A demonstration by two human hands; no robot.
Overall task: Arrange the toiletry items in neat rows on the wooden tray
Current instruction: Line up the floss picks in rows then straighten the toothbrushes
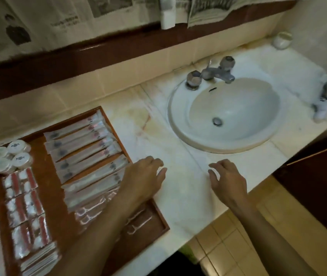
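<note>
The wooden tray [49, 198] lies on the counter at the left. Several long wrapped toothbrush packets [83, 144] fill its right half in a row. Round white soap packs [11, 156] cluster in its far left corner. Below them lie clear packets with red strips [25, 204], and a stack of thin white sachets [39, 259] sits at the near edge. Clear packets of floss picks [91, 214] lie partly under my left forearm. My left hand [146, 176] hovers over the counter just right of the tray, fingers relaxed, holding nothing. My right hand [228, 178] hovers beside it, also relaxed and holding nothing.
A white sink [180, 124] with a metal tap [210, 73] sits in the marble counter [130, 120] to the right. A small white tube [323, 109] lies at the far right, a white cup [282, 40] in the back corner. The counter's front edge drops to a tiled floor.
</note>
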